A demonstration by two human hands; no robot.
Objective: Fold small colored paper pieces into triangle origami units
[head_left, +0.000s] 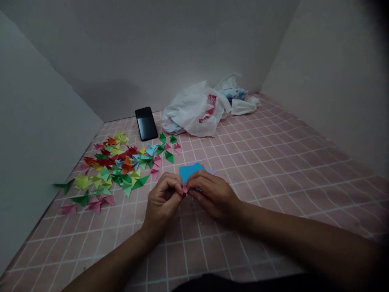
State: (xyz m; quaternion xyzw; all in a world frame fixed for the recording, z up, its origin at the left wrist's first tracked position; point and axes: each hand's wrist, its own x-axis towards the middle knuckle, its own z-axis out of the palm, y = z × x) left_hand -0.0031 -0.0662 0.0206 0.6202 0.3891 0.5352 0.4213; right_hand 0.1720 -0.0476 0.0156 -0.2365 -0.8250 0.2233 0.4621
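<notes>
My left hand (163, 199) and my right hand (212, 195) meet at the middle of the pink tiled floor (273, 162), fingers pinched together on a small pink paper piece (185, 189). Just behind the fingertips lies a small stack of flat paper sheets with a blue sheet (190, 170) on top. To the left spreads a pile of folded paper triangles (118, 164) in red, green, yellow, pink and light blue.
A black phone (146, 123) lies face up near the back wall. White plastic bags (200, 109) sit crumpled behind it toward the right corner. Grey walls close in on the left, back and right.
</notes>
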